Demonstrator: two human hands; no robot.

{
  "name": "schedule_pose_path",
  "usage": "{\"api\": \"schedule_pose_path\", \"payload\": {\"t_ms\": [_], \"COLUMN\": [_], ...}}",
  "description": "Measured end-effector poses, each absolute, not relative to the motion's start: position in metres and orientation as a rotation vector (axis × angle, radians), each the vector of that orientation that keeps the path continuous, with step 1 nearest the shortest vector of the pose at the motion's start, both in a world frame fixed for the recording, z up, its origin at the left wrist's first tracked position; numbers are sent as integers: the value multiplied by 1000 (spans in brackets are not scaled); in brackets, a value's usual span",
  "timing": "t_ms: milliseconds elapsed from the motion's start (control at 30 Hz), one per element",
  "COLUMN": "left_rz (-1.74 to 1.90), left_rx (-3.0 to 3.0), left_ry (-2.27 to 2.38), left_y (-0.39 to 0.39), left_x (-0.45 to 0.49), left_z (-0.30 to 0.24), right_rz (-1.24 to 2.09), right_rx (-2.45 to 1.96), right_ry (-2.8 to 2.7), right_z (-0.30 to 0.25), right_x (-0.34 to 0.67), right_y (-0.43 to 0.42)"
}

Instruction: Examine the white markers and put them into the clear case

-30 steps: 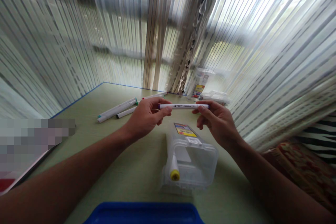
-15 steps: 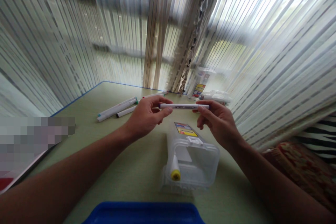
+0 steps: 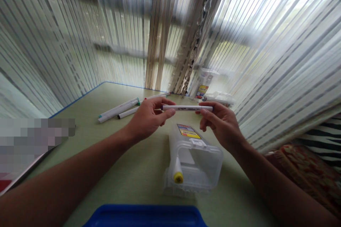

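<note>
A white marker (image 3: 186,108) with a dark purple end is held level between my two hands, above the table. My left hand (image 3: 150,117) pinches its left end, and the fingers of my right hand (image 3: 217,118) grip the right end. Below them a clear plastic case (image 3: 198,163) lies on its side, its opening facing me and a label on top. Inside it rests a white marker with a yellow end (image 3: 178,176). Behind my left hand several white markers (image 3: 118,110) lie on the table, some partly hidden by the hand.
A blue tray (image 3: 146,216) shows at the near edge of the green table (image 3: 87,170). At the back right stand clear plastic packaging (image 3: 202,85) and another transparent piece. Striped sheer curtains (image 3: 119,42) hang behind. A patterned cloth (image 3: 311,170) is at the right.
</note>
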State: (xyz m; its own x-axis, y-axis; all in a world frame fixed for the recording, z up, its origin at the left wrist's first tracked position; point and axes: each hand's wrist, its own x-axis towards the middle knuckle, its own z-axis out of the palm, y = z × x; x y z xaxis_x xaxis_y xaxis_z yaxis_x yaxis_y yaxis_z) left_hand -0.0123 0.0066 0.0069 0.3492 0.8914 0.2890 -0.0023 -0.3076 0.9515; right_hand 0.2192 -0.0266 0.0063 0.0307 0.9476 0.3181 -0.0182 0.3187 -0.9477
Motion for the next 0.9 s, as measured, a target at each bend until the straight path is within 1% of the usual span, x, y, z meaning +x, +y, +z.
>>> {"api": "schedule_pose_path", "payload": {"t_ms": [333, 900], "left_rz": [1112, 1115], "left_rx": [1619, 1594], "left_ry": [823, 847], "left_y": [5, 2], "left_x": [-12, -11], "left_z": [9, 11], "right_rz": [1044, 1019], "right_rx": [-907, -936], "right_ry": [-1312, -1334], "right_z": [8, 7], "right_x": [221, 220], "right_y": [-29, -29]}}
